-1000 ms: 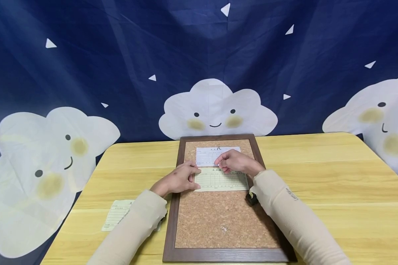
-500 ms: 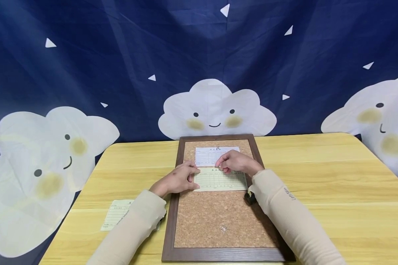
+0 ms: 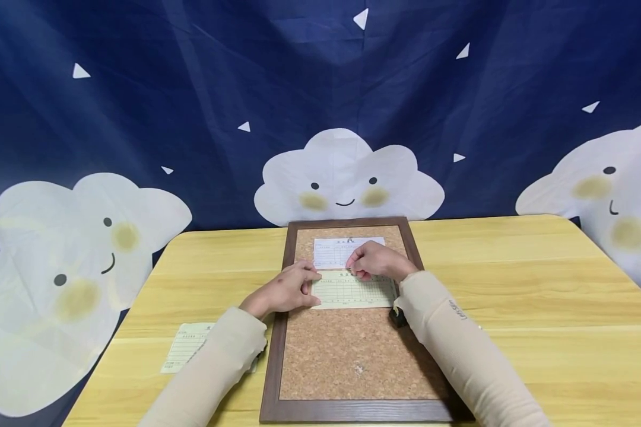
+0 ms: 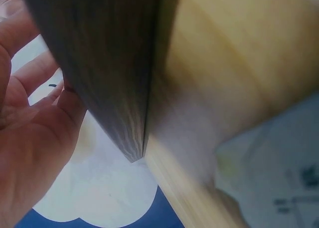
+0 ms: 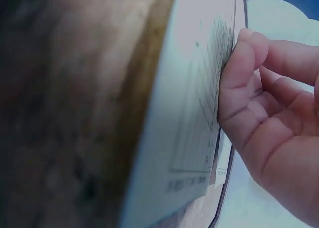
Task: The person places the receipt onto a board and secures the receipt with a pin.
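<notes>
A framed cork board [image 3: 326, 350] lies on the table, bearing a pale green printed form [image 3: 352, 293] with a white printed form [image 3: 328, 252] just above it. My left hand [image 3: 284, 289] rests at the green form's left edge, thumb and fingers spread and touching the paper. At that form's top edge, near the middle, my right hand [image 3: 375, 261] pinches a tiny pin-like thing between thumb and forefinger; the fingers mostly hide it. In the right wrist view, the thumb and forefinger [image 5: 241, 63] meet close against the paper.
Another green form [image 3: 189, 344] lies on the table left of the board, partly under the left sleeve. A small pale cluster [image 3: 359, 369] sits low on the cork. A small dark object [image 3: 397, 317] is by the right wrist. A cloud-print curtain [image 3: 320, 71] hangs behind.
Both hands keep nearly the same places on the green form. The right fingertips stay at its top edge, and the right wrist and forearm have shifted slightly left.
</notes>
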The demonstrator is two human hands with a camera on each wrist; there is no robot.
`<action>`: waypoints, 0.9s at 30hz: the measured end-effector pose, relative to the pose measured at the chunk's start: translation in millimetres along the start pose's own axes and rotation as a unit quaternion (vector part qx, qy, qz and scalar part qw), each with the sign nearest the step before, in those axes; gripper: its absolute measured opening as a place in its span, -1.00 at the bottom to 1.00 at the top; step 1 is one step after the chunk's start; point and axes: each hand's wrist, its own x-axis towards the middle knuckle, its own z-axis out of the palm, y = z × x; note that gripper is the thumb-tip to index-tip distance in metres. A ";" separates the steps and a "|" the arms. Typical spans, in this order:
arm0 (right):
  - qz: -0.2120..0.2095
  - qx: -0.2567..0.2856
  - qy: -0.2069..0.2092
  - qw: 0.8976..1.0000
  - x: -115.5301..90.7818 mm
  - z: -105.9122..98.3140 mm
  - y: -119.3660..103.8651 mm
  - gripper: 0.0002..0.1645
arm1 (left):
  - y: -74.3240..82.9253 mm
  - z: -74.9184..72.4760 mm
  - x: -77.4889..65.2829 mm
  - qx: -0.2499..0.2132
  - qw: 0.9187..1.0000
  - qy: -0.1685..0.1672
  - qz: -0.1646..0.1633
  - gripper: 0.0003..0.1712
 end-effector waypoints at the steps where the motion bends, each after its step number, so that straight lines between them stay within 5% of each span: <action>1: 0.000 0.000 0.000 1.000 0.0 0.5 -0.7 -0.81 | -0.2 0.3 0.1 -0.001 1.000 0.000 0.000 -0.35; 27: 0.015 -0.035 0.008 0.999 2.4 2.6 -2.9 -0.81 | -2.4 1.3 1.5 0.016 1.000 0.004 0.009 -0.36</action>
